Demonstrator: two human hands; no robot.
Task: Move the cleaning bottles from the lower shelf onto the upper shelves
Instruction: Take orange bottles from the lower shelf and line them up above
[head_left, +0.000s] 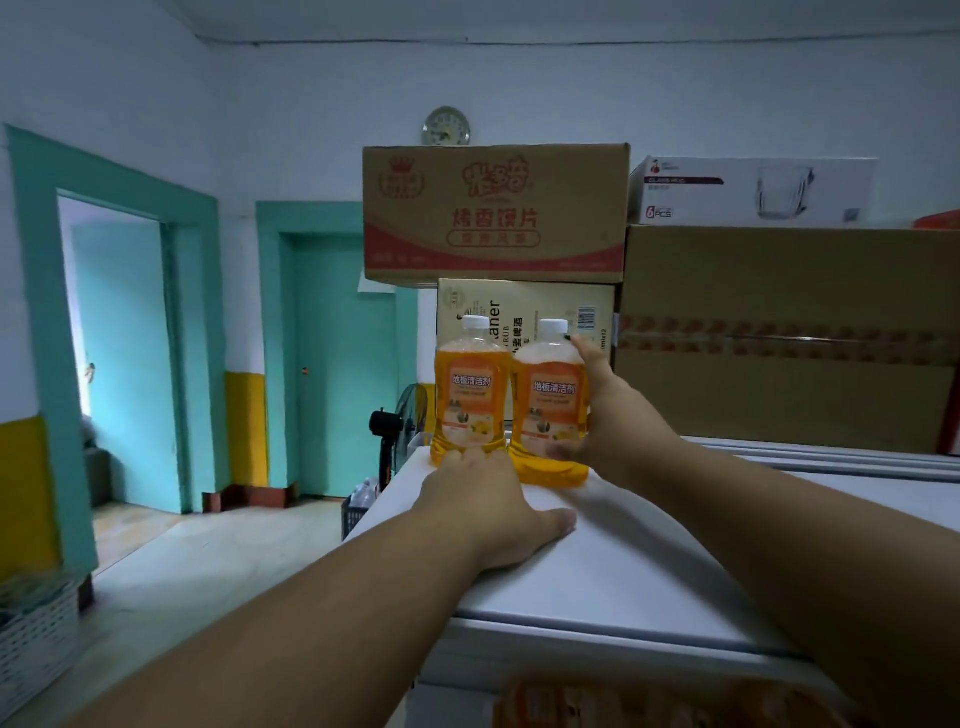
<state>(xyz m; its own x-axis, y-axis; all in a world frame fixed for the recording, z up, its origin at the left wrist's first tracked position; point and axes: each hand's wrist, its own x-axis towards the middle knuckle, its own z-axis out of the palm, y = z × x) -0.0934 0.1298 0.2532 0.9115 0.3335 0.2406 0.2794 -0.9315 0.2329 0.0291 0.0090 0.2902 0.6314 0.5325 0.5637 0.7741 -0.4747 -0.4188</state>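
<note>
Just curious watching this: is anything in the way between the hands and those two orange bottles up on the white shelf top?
Nothing visible. The right hand already grips the right bottle, and the left hand touches the base of the left bottle.

Dim, bluish room lit from the open doorway (111, 332) at left; wide-angle bending at edges, bottom edge blurred.

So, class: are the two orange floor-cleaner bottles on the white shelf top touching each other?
Touching. The head view shows the left bottle and the right bottle with their sides pressed together, no gap visible between them at the middle.
</note>
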